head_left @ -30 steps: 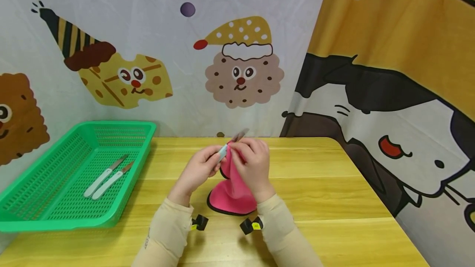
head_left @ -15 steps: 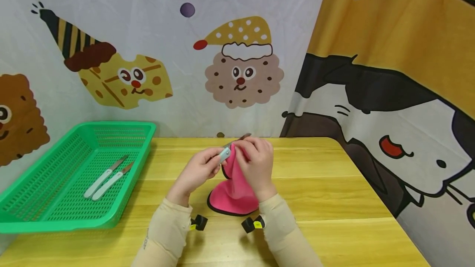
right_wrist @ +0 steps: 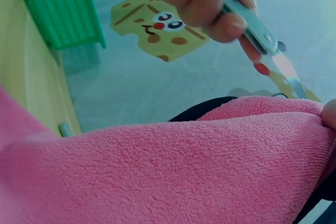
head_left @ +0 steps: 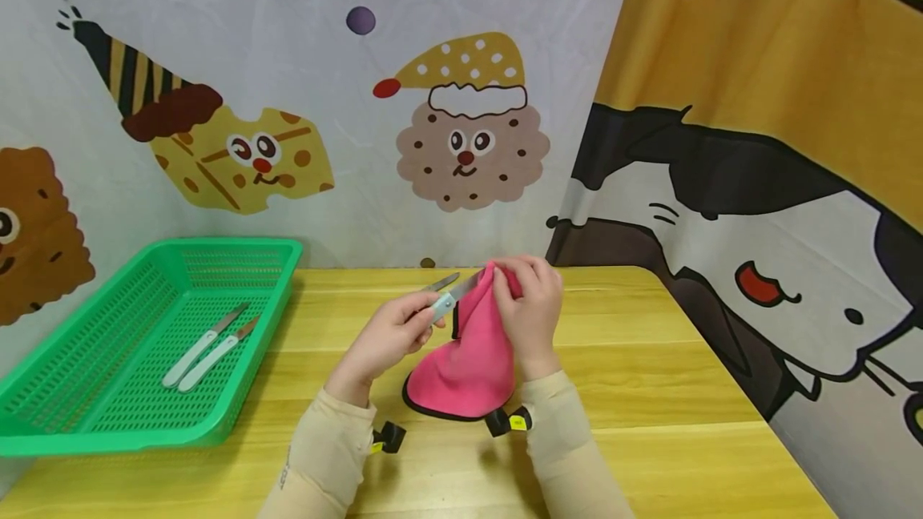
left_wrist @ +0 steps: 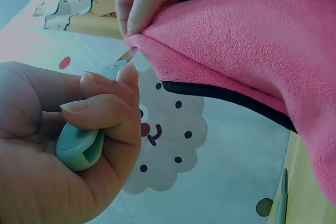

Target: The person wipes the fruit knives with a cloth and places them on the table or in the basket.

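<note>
Well off the basket's rim [head_left: 130, 440], the left hand [head_left: 389, 336] holds a knife [head_left: 443, 307].

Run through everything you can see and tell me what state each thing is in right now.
Left hand: gripping the light-blue knife
Right hand: pinching the pink cloth
Light-blue knife: blade out, end at the cloth
Pink cloth: top lifted, lower part on the table
Table knife: lying, blade out
Green basket: upright, holding two knives
Two knives: blades out, side by side
</note>
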### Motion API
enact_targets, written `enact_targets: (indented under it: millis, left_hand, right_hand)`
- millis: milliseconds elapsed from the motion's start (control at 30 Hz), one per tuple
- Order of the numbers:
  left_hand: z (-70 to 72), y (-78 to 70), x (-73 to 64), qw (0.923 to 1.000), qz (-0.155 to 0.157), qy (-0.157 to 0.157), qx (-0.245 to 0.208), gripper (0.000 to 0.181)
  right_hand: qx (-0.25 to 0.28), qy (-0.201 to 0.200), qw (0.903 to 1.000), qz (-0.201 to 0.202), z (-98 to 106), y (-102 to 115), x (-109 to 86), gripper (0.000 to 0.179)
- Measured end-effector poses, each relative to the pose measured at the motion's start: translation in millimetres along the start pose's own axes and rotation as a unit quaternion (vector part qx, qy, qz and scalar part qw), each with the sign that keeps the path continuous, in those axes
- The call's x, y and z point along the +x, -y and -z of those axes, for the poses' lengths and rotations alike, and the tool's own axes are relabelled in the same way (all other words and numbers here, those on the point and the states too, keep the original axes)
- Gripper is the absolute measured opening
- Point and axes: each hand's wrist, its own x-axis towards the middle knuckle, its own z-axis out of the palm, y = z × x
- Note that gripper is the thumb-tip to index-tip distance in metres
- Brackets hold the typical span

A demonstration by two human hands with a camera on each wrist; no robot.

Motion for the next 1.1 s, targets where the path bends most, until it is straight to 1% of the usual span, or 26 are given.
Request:
enact_targets:
  millis: [100, 200, 267, 333, 433, 500, 567, 633, 700, 733, 767, 800, 867, 967, 1033, 1067, 1100]
  left_hand:
    - [0.9, -1.3, -1.9, 0.9999, 0.000, 0.010, -0.004, 0.025]
    - [3.8, -2.0, -3.7, 0.9998, 0.006, 0.015, -0.013, 0.025]
    - [6.1, -3.0, -5.0, 0.9998, 0.012, 0.013, -0.012, 0.025]
    - [8.2, -4.3, -6.1, 0.9999, 0.012, 0.004, 0.002, 0.026]
    - [10.5, -6.2, -7.9, 0.9989, 0.004, -0.020, 0.042, 0.025]
    - [11.0, -7.8, -8.8, 0.9962, -0.005, -0.042, 0.077, 0.023]
    - [10.3, -9.9, -9.7, 0.9920, -0.014, -0.067, 0.106, 0.021]
    - [8.7, -12.0, -10.3, 0.9848, -0.032, -0.097, 0.141, 0.020]
    - [6.4, -13.8, -10.9, 0.9721, -0.059, -0.133, 0.184, 0.020]
    - [5.4, -13.9, -11.1, 0.9631, -0.079, -0.152, 0.207, 0.020]
    - [4.6, -13.7, -10.9, 0.9515, -0.100, -0.173, 0.234, 0.021]
    - [3.8, -13.4, -10.7, 0.9379, -0.124, -0.193, 0.260, 0.023]
    - [2.7, -11.7, -9.6, 0.9069, -0.170, -0.233, 0.307, 0.026]
    - [2.6, -7.9, -6.9, 0.8623, -0.227, -0.279, 0.356, 0.033]
    - [2.9, -5.3, -5.0, 0.8367, -0.255, -0.301, 0.379, 0.037]
    - [3.2, -4.2, -4.0, 0.8253, -0.268, -0.310, 0.388, 0.038]
    - [3.4, -3.0, -3.0, 0.8155, -0.280, -0.317, 0.395, 0.039]
  right_hand:
    - [0.000, -0.007, 0.9999, -0.014, 3, -5, 0.7, 0.006]
    - [-0.002, -0.010, 0.9997, -0.020, 4, -8, 1.4, 0.006]
    - [0.000, -0.013, 0.9996, -0.023, 5, -9, 1.8, 0.007]
    - [0.002, -0.017, 0.9995, -0.027, 6, -10, 2.6, 0.007]
    - [0.006, -0.025, 0.9990, -0.035, 8, -10, 4.0, 0.007]
    - [0.011, -0.030, 0.9987, -0.039, 10, -9, 5.4, 0.007]
    - [0.021, -0.038, 0.9982, -0.042, 12, -8, 6.9, 0.007]
    - [0.032, -0.045, 0.9976, -0.041, 14, -6, 8.9, 0.007]
    - [0.045, -0.053, 0.9969, -0.038, 16, -4, 10.7, 0.008]
    - [0.051, -0.056, 0.9964, -0.036, 17, -3, 11.6, 0.008]
    - [0.055, -0.059, 0.9962, -0.034, 18, -1, 12.6, 0.008]
    - [0.059, -0.062, 0.9959, -0.032, 18, 0, 13.5, 0.009]
    - [0.066, -0.066, 0.9952, -0.029, 20, 3, 15.4, 0.009]
    - [0.073, -0.069, 0.9946, -0.024, 22, 8, 18.1, 0.009]
    - [0.078, -0.070, 0.9942, -0.023, 24, 12, 19.6, 0.009]
    - [0.080, -0.070, 0.9941, -0.022, 24, 13, 20.1, 0.009]
    - [0.080, -0.069, 0.9942, -0.019, 24, 14, 20.4, 0.009]
